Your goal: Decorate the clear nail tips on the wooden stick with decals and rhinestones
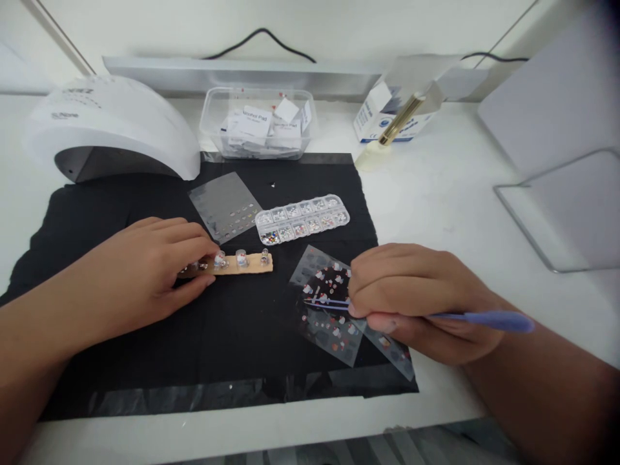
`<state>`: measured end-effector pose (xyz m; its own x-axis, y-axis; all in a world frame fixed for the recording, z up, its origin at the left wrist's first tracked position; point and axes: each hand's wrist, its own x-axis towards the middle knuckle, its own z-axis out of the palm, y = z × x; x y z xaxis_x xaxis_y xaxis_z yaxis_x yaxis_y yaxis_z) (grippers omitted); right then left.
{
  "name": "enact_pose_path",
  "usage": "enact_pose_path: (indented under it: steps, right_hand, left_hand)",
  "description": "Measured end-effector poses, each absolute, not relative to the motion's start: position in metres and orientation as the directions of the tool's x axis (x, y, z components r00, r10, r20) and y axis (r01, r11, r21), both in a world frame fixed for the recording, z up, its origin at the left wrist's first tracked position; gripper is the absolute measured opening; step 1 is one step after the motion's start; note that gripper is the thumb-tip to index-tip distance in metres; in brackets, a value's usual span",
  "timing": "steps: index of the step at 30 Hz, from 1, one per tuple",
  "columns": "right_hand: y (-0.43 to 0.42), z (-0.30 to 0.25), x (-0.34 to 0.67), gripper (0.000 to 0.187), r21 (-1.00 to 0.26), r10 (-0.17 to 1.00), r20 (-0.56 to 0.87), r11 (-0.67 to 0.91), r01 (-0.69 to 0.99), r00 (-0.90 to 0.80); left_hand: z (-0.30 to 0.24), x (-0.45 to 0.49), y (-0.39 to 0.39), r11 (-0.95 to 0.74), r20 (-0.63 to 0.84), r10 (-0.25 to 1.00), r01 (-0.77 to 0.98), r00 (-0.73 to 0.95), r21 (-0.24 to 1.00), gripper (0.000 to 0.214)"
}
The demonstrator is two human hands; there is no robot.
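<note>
Both forearms (43,336) angle inward, the left hand (145,268) loosely curled, the right hand (416,300) bent more tightly.

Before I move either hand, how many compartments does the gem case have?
12: the case has six in its far row and six in its near row. Neither the left hand nor the right hand covers any.

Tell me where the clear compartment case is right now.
In the head view, the clear compartment case lies on the right side of the black mat, just right of the far clear sheet and beyond the wooden strip.
</note>
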<state>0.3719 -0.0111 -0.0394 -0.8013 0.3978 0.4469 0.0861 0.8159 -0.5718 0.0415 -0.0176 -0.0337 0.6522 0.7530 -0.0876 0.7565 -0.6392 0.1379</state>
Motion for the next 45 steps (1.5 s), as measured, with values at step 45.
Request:
enact_pose_path:
  steps: [45]
  right_hand:
    - [-0.018, -0.063, 0.315, 0.026, -0.870, 0.944, -0.060, -0.209, -0.447, -0.323]
  left_hand:
    - [-0.038, 0.085, -0.044, -0.708, 0.421, 0.706, 0.572, 0.569, 0.414, 0.010]
